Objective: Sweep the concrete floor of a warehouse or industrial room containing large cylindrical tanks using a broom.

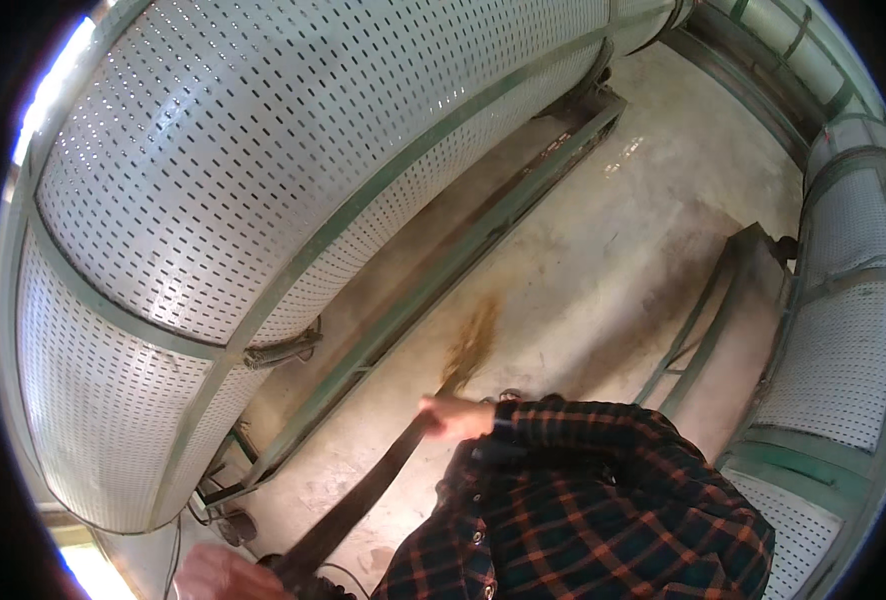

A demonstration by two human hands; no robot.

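A broom slants across the lower middle, its long dark handle (361,497) rising toward me and its straw-coloured bristles (475,338) pointing away over the floor. My right hand (460,418) is closed round the handle just above the bristles. At the lower left edge my left hand (228,574) is closed at the handle's upper end, somewhat blurred. The bristles are smeared by motion, and I cannot tell whether they touch the floor.
A large perforated metal drum (293,130) in a green frame fills the left, with a green rail (443,305) low beside it. Another perforated drum (821,365) curves along the right, by a green floor frame (698,350). Stained concrete floor (603,240) runs between them.
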